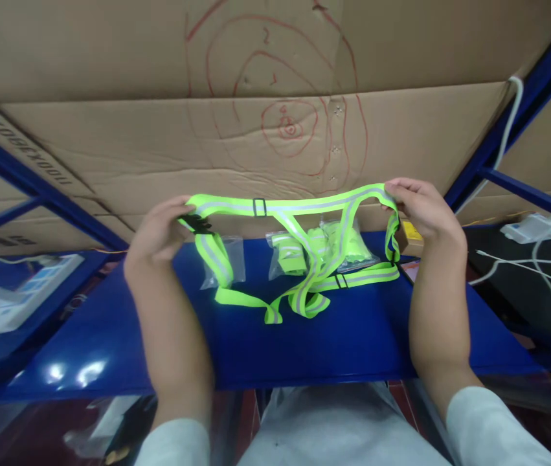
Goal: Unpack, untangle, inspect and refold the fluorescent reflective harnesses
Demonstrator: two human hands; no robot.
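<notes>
A neon yellow-green reflective vest point(304, 206) made of straps with a grey stripe is stretched between my two hands above the blue table. My left hand point(158, 226) pinches one end of its upper strap, next to a black buckle point(199, 224). At the other end, my right hand point(418, 202) grips the strap between thumb and fingers. Two shoulder straps run down from the taut band, and the lower straps curl loosely on the tabletop. Black slider buckles point(259, 207) sit on the straps.
Behind the vest lie clear bags point(287, 255) with folded neon straps and an empty plastic bag point(236, 259). A small yellow-brown box point(411, 238) is near my right wrist. Power strips point(37, 291) and white cables point(547, 278) lie at the sides. Cardboard point(134, 142) forms the back wall.
</notes>
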